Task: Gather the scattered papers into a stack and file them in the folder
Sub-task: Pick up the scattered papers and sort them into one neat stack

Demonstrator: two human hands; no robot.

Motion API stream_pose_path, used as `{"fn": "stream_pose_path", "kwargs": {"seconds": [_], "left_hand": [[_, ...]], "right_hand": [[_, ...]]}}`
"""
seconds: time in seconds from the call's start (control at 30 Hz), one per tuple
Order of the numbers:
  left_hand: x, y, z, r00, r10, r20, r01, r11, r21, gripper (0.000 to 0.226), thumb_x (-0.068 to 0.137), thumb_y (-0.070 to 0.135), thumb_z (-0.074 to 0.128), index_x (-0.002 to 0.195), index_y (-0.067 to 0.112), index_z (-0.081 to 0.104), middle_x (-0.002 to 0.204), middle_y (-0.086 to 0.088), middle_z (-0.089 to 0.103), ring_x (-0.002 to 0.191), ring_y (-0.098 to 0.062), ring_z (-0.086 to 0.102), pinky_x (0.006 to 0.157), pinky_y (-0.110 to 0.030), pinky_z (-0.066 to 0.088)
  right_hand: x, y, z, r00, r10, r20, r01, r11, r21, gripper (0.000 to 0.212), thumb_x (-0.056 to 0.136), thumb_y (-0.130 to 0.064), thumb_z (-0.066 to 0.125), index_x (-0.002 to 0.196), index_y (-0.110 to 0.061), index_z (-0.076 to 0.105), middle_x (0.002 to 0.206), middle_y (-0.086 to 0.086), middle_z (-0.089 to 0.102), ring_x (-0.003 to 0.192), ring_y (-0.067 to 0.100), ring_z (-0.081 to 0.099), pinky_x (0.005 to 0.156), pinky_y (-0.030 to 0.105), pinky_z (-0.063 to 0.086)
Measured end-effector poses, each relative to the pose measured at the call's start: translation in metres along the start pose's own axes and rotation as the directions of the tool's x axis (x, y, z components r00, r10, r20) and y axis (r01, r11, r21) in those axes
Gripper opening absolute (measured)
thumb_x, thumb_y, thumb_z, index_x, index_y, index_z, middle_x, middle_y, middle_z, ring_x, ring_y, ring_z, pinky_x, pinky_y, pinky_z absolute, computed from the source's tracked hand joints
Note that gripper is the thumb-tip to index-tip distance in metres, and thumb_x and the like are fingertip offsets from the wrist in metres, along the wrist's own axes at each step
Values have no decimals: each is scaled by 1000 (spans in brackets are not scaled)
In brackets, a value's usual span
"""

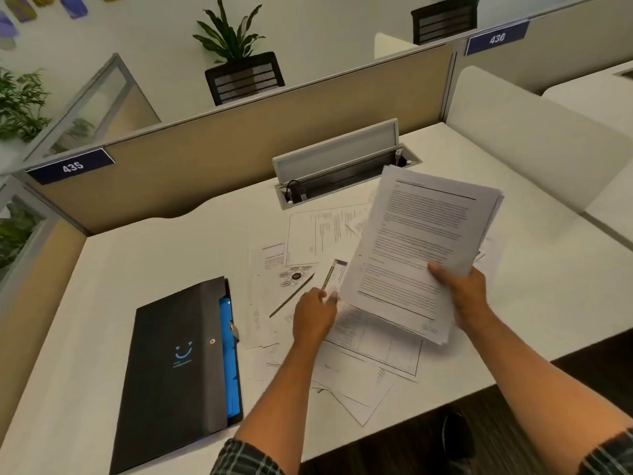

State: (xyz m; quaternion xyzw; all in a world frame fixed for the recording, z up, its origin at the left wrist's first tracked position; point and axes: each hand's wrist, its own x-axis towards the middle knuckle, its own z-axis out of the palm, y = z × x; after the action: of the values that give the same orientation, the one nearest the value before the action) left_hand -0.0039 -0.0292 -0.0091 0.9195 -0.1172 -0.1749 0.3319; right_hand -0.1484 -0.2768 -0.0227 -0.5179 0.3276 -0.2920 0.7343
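Observation:
My right hand (462,289) grips a thick stack of printed papers (418,248) at its lower right edge and holds it tilted above the desk. My left hand (313,315) pinches a small printed slip (337,274) at the stack's lower left corner. Several loose sheets (322,234) lie scattered on the white desk (137,265) under and around both hands. A black folder (178,368) with a blue smiley mark lies closed on the left, blue dividers showing at its right edge. A pencil (291,296) rests on the loose sheets.
An open cable tray (342,173) with its lid raised sits at the back of the desk. A tan partition (222,159) runs behind it, with a white side divider (531,138) to the right. Potted plants stand beyond the partition.

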Motion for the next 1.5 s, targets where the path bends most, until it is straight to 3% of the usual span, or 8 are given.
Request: {"fn": "stream_pose_path", "kwargs": {"seconds": [0.17,0.4,0.57,0.77,0.9,1.13,1.27,1.5], "left_hand": [[-3,11,38,999,34,-28,-17,878,478,89,75,75,64,131,8,50,132,-10,46,118,-32,47,91,-43,47],[12,27,48,997,-81,-19,80,876,476,99,67,66,79,138,7,42,135,-14,48,123,-34,49,97,-47,48],[16,30,45,990,-140,9,127,922,365,96,65,55,86,136,6,44,131,-14,55,122,-35,55,97,-47,50],[27,19,22,993,-4,120,-8,995,101,22,79,22,76,82,13,56,84,-5,62,77,-21,57,60,-27,40],[33,13,-2,998,-55,9,56,978,-203,12,82,19,69,88,14,60,93,-3,66,75,-17,58,59,-26,40],[48,4,-70,956,-292,-12,150,525,-838,50,94,13,69,141,9,51,91,5,67,81,-14,67,65,-28,58],[49,-2,-92,991,-115,66,105,373,-922,27,95,13,67,122,12,67,108,-6,76,91,-20,73,71,-33,60],[28,10,-62,990,90,106,21,655,-755,33,80,18,81,109,5,72,108,-12,76,105,-35,70,93,-53,56]], "right_hand": [[3,-2,-46,996,32,-88,-37,998,-49,40,72,-19,89,109,-17,72,102,1,80,90,26,78,70,39,65],[-3,-2,-63,993,21,-114,-26,999,-38,42,69,-23,90,106,-18,71,99,-2,80,85,22,78,64,34,64],[-5,-3,-70,995,14,-101,-21,998,-62,41,71,-25,90,107,-20,72,103,-1,80,87,23,78,66,35,64],[-7,-4,-71,997,32,-67,-37,997,-74,46,69,-27,91,110,-18,72,103,1,80,87,25,78,64,37,64],[-7,-4,-68,999,35,-31,-38,996,-84,45,68,-26,91,109,-18,73,102,2,80,86,26,79,64,37,64],[-4,-2,-54,999,48,-2,-48,995,-82,39,73,-15,90,109,-15,74,101,4,80,87,29,78,63,36,64],[-6,-2,-36,997,46,57,-41,996,-79,39,72,-17,91,107,-16,76,102,6,80,88,29,78,65,35,63],[-9,-15,19,957,41,288,-6,992,-123,48,69,-31,92,112,-17,76,110,8,79,96,30,77,75,43,64]]}}
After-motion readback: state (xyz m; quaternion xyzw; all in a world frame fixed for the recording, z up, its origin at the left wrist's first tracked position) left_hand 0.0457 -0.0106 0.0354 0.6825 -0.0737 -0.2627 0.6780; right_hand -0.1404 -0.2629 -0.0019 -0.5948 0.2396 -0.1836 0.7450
